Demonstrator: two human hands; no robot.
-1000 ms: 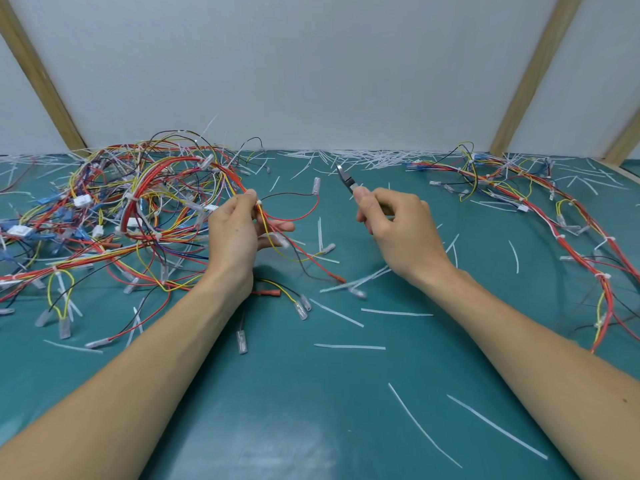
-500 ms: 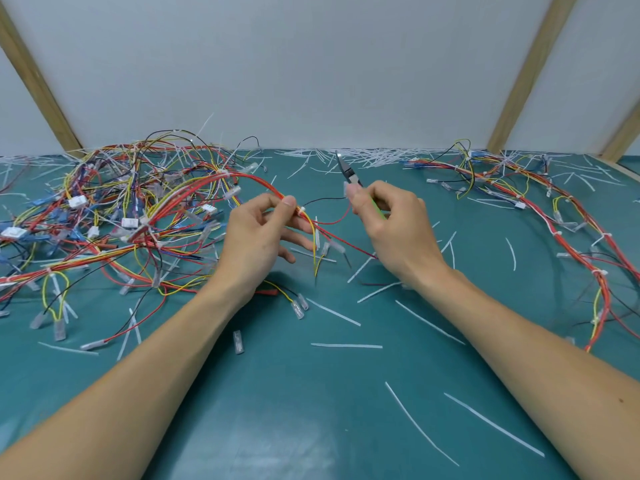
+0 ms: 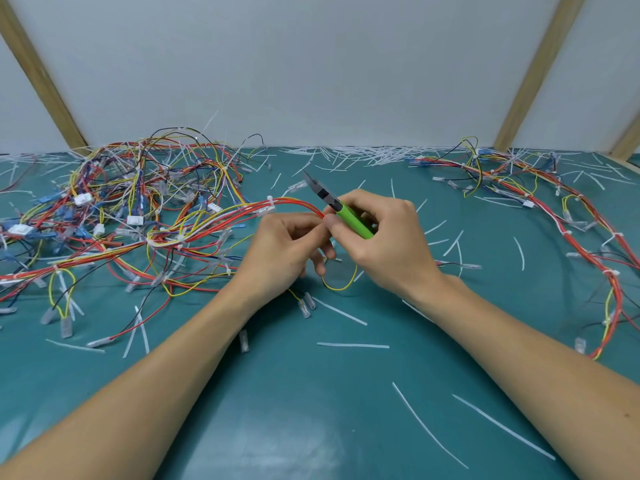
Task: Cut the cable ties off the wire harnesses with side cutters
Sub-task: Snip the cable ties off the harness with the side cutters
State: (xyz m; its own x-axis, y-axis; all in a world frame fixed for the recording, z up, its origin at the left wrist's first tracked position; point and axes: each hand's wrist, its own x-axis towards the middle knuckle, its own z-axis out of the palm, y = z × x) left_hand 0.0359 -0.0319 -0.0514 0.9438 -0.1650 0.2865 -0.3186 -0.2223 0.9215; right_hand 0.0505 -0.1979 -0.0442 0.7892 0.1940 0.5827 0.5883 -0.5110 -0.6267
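Observation:
A tangled pile of wire harnesses point(image 3: 131, 216) with red, yellow, black and white wires covers the left of the green mat. My left hand point(image 3: 280, 251) grips a red and yellow bundle point(image 3: 294, 204) drawn out of the pile to the centre. A white cable tie point(image 3: 270, 201) wraps that bundle just left of my fingers. My right hand point(image 3: 384, 237) holds green-handled side cutters point(image 3: 332, 202), with the jaws pointing up and left, above the bundle. Both hands touch at the centre.
A second harness point(image 3: 571, 230) runs down the right side of the mat point(image 3: 311, 410). Cut white tie pieces point(image 3: 353, 155) are heaped along the back wall and scattered over the mat. Slanted wooden posts point(image 3: 533, 71) stand against the white wall.
My left hand has pulled the red and yellow bundle to the right, up to my right hand. The cutters' green handle has come into view as my right hand turned.

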